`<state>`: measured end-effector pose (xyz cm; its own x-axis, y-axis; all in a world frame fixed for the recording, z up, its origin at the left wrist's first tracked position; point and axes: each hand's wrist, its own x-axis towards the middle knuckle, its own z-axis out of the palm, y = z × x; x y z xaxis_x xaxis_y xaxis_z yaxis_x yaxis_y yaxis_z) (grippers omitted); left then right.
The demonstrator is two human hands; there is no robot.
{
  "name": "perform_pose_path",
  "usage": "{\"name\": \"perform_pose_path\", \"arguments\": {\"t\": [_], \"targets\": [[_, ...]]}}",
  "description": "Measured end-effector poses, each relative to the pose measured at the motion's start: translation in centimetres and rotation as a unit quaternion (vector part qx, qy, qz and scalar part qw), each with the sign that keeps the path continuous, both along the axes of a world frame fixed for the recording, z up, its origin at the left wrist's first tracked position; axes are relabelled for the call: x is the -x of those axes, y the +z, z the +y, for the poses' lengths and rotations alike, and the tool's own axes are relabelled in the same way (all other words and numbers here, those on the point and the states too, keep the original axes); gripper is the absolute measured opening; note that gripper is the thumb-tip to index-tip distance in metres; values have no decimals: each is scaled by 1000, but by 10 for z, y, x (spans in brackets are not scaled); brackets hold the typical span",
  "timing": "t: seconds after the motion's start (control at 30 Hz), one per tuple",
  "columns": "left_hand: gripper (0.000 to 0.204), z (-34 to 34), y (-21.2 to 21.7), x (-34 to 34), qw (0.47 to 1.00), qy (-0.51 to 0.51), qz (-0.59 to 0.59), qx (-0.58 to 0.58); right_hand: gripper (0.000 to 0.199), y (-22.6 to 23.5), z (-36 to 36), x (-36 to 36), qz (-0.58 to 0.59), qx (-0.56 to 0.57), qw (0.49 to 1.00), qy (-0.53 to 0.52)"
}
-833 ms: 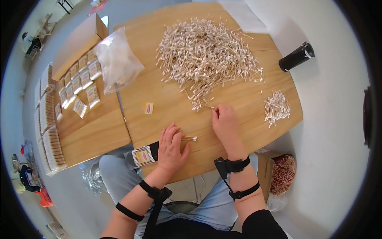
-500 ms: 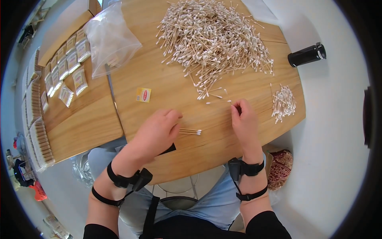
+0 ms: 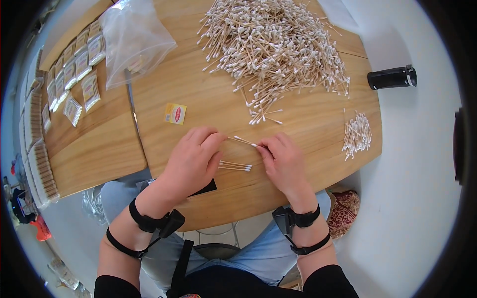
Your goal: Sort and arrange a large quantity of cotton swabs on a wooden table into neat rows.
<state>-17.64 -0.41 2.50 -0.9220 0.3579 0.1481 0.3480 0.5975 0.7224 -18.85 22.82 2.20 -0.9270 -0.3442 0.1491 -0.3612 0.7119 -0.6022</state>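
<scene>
My right hand (image 3: 282, 161) pinches a cotton swab (image 3: 243, 141) between thumb and fingertips. The swab points left, its far end close to the fingers of my left hand (image 3: 196, 155). My left fingers are bent, with the palm turned down. Several more cotton swabs (image 3: 235, 167) lie parallel and stick out to the right from beneath my left thumb; their other ends are hidden by the hand. A small yellow-and-white card (image 3: 175, 113) lies flat beyond my left hand. Farther off, a large heap of loose cotton swabs (image 3: 278, 49) covers the table.
A smaller swab pile (image 3: 357, 134) lies near the right edge, with a black cylinder (image 3: 392, 78) beyond it. A clear plastic bag (image 3: 136, 42) sits at the back left. Packed swab bundles (image 3: 82, 64) stand in rows on the left table; a gap (image 3: 134, 109) divides the tables.
My right hand has moved left and slightly nearer, bringing a swab from near the heap's front edge to my left fingers. My left hand has stayed almost in place.
</scene>
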Motion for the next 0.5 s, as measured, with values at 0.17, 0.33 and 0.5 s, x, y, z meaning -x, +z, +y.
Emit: {"name": "perform_pose_path", "arguments": {"t": [0.17,0.33,0.5], "targets": [[28,1,-6,0,1000,22,13,9,11,1,-7,2,0,6,999,47],[23,1,-5,2,1000,16,8,-3,12,-6,-2,5,-24,80,996,-9],[23,-2,-4,1,1000,10,-18,4,11,8,4,16,-34,20,999,24]]}}
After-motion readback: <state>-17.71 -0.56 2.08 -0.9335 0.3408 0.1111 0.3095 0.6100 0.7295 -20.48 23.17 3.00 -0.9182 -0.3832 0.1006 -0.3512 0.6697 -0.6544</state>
